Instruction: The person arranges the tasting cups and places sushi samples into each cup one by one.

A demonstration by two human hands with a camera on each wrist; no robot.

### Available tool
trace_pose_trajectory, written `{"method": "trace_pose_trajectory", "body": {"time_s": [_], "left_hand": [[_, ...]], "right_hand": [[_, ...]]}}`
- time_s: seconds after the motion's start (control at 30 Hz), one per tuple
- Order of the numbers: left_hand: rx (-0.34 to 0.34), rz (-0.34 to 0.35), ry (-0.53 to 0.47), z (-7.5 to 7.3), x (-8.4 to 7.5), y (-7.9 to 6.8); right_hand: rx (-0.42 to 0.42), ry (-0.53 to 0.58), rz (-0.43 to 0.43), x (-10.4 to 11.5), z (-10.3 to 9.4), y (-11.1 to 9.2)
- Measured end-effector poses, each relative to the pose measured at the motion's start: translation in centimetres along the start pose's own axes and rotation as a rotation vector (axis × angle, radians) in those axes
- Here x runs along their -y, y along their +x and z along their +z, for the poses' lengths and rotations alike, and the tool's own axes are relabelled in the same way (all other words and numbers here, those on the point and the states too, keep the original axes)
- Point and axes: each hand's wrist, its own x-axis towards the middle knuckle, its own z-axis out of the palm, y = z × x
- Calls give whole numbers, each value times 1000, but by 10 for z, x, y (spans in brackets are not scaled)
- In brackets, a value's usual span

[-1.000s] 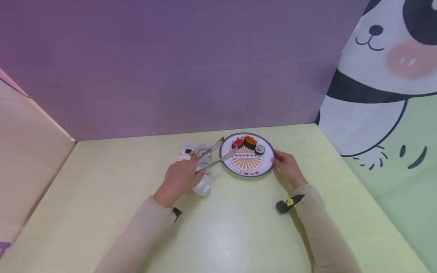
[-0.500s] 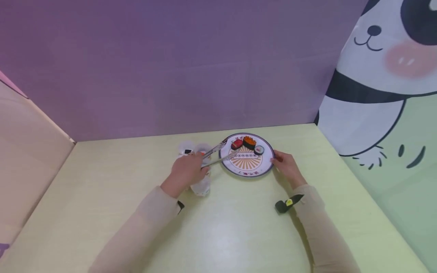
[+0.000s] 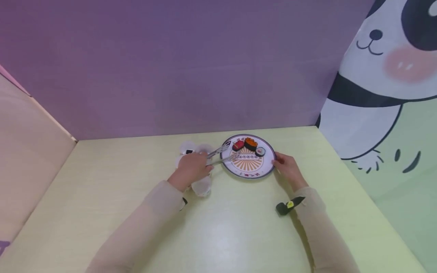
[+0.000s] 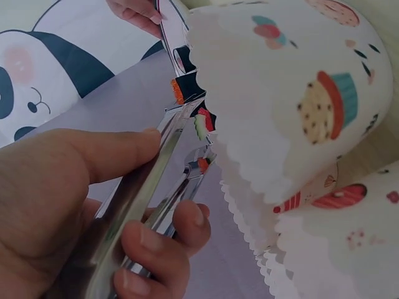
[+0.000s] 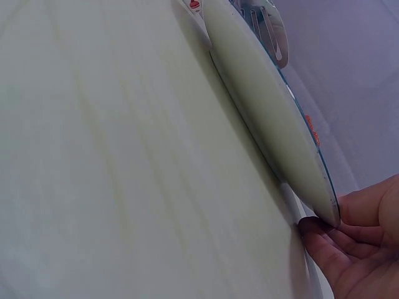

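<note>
My left hand (image 3: 192, 168) grips metal tongs (image 4: 140, 205), its thumb along one arm and fingers curled round the other. The tongs' arms stand apart, with their tips over the left part of a round white plate (image 3: 247, 173). On that plate sit a red-topped sushi piece (image 3: 238, 145), an orange roe sushi (image 3: 250, 144) and a small sushi roll (image 3: 260, 152). The red-topped piece lies right by the tong tips. At the plate's right edge, my right hand (image 3: 288, 168) pinches the rim, thumb above and fingers beneath, as the right wrist view shows.
White paper baking cups (image 3: 202, 185) with printed cupcakes stand just left of the plate, partly behind the left hand. Dark bits show in one back cup (image 3: 187, 148). A purple wall (image 3: 164, 76) rises behind the table (image 3: 232, 227), with a panda-printed panel (image 3: 372, 76) at right.
My left hand and the tongs have shifted right, and the tong tips have come further over the plate. The right hand and the sushi pieces stay about where they were.
</note>
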Motion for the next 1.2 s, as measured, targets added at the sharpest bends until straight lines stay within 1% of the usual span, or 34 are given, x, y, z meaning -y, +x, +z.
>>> {"method": "trace_pose_trajectory", "body": {"time_s": [0.17, 0.37, 0.5, 0.63, 0.8, 1.0, 1.2], "left_hand": [[1, -3, -30, 2, -2, 6], [8, -9, -55, 2, -8, 14], [39, -37, -53, 3, -11, 18], [47, -53, -50, 4, -14, 21], [46, -53, -53, 6, -14, 24], [59, -53, -60, 7, -14, 28], [69, -65, -49, 8, -16, 32]], "right_hand": [[1, -4, -29, -1, 1, -1], [0, -5, -28, -1, 1, -1], [0, 1, -35, -2, 2, -1], [-13, 10, -47, -1, 3, -2], [-32, 4, -82, -2, 4, -2], [-33, 5, -82, -6, 5, 2], [-39, 21, -139, -15, 3, 5]]}}
